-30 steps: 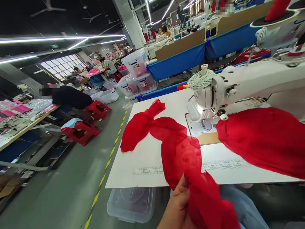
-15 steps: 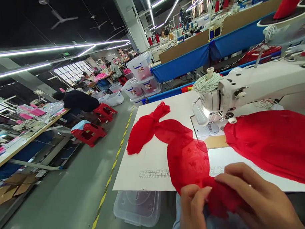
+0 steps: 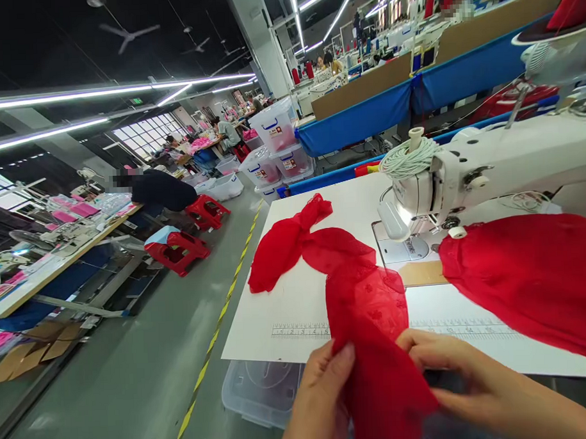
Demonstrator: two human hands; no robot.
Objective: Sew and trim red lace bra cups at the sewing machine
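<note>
A piece of red sheer fabric [image 3: 380,376] hangs over the table's front edge, with my two hands on either side of it. My left hand [image 3: 323,391] pinches its left edge between thumb and fingers. On the other side my right hand [image 3: 452,367] is closed on the fabric's right edge, some fingertips hidden behind it. The cloth runs up onto the white table [image 3: 296,309], partly over a sheer patterned section. Farther back lie more gathered red pieces [image 3: 279,249]. At right, a larger red cloth [image 3: 525,275] lies beside the needle area of a white sewing machine [image 3: 417,189].
A ruler scale [image 3: 299,332] is printed along the table's front. Below it stands a clear plastic box [image 3: 260,390]. Stacked bins [image 3: 275,133] stand behind the table. Across the aisle are red stools [image 3: 179,249] and a person [image 3: 164,189] bent over a bench.
My hands have moved left and the fabric between them has been spread and turned, now hanging as a broader panel. The camera view has shifted slightly.
</note>
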